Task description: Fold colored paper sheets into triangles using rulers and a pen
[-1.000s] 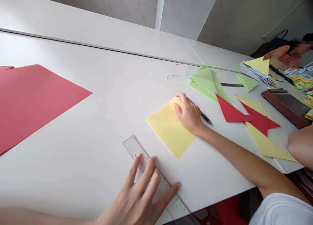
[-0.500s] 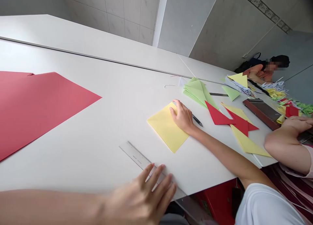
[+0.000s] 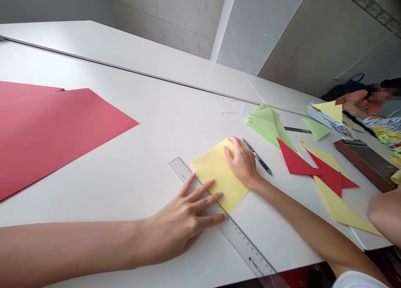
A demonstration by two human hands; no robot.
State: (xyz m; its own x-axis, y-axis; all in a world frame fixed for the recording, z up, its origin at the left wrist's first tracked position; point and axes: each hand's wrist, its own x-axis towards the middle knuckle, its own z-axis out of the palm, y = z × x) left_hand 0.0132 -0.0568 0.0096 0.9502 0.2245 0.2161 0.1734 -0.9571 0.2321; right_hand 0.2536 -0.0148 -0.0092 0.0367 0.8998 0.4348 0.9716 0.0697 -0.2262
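My left hand (image 3: 184, 221) lies with spread fingers across a clear plastic ruler (image 3: 242, 233), its fingertips pressing on the ruler and over the edge of a yellow paper square (image 3: 216, 166). The ruler runs along the lower left side of the paper. My right hand (image 3: 242, 160) rests on the right part of the paper with bent fingers over its top corner and the thumb on top. A small grey bit shows by those fingertips; I cannot make out what it is. A black pen (image 3: 258, 156) lies just right of this hand.
Large red sheets (image 3: 62, 133) cover the table's left side. Green paper pieces (image 3: 266, 121), red triangles (image 3: 296, 160) and yellow pieces (image 3: 341, 210) lie to the right, near a brown-edged board (image 3: 360, 162). Another person's arm (image 3: 384, 212) is at the right edge.
My left hand has slid the ruler up and right against the yellow paper, and its fingertips now reach onto the sheet. My right hand stays on the paper; the view has shifted slightly.
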